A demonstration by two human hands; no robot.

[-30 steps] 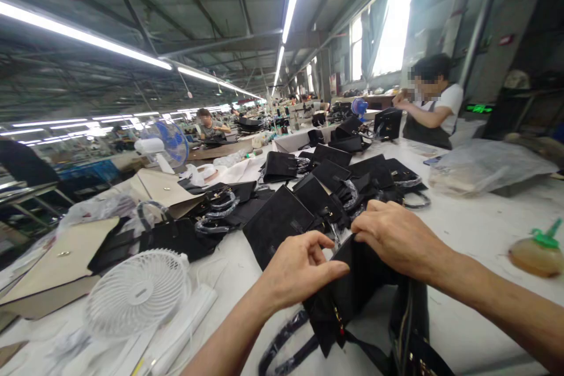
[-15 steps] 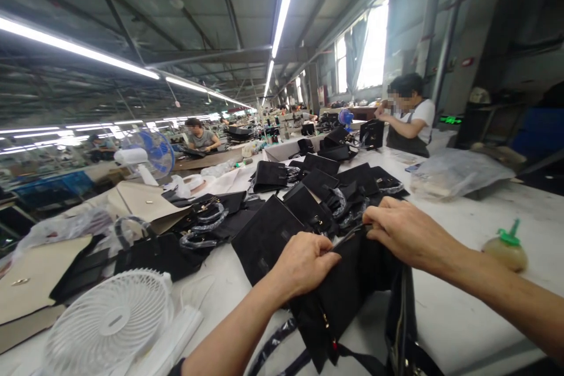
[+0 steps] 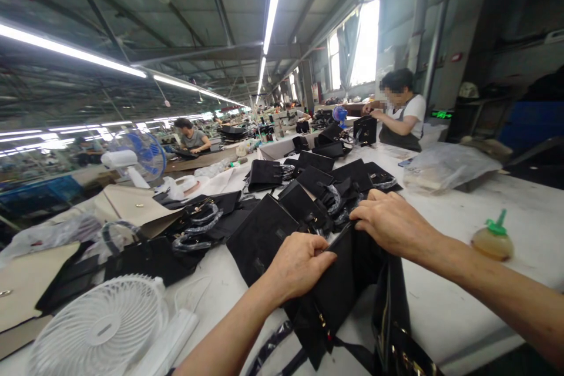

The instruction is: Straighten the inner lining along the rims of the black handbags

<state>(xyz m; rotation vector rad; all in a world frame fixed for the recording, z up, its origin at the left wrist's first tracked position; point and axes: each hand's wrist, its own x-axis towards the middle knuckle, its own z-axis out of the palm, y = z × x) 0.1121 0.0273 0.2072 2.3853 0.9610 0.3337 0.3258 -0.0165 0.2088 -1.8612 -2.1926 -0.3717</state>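
Note:
Between my hands is a black handbag (image 3: 328, 299), its top edge pinched on both sides. My left hand (image 3: 299, 261) is closed on the near left part of that edge, thumb and fingers pressed together. Further right, my right hand (image 3: 388, 220) pinches the edge at its far corner. A gold zipper pull with a red tip (image 3: 325, 324) hangs on the bag's front. Dark wrapped handles (image 3: 275, 343) lie below it, and an open zipper (image 3: 384, 311) runs down the right side. Just beyond, more black handbags (image 3: 264, 235) lie piled up.
A white fan (image 3: 103, 329) lies at the front left beside beige bag pieces (image 3: 35, 282). A squeeze bottle with a green cap (image 3: 492, 241) stands on the white table (image 3: 445, 282) at right, near a clear plastic bag (image 3: 449, 167). Across the table a co-worker (image 3: 403, 114) handles a black bag.
The whole view has shifted slightly, so things appear a little further left. Both hands keep their pinch on the bag's edge, and the right hand has come marginally closer to the left.

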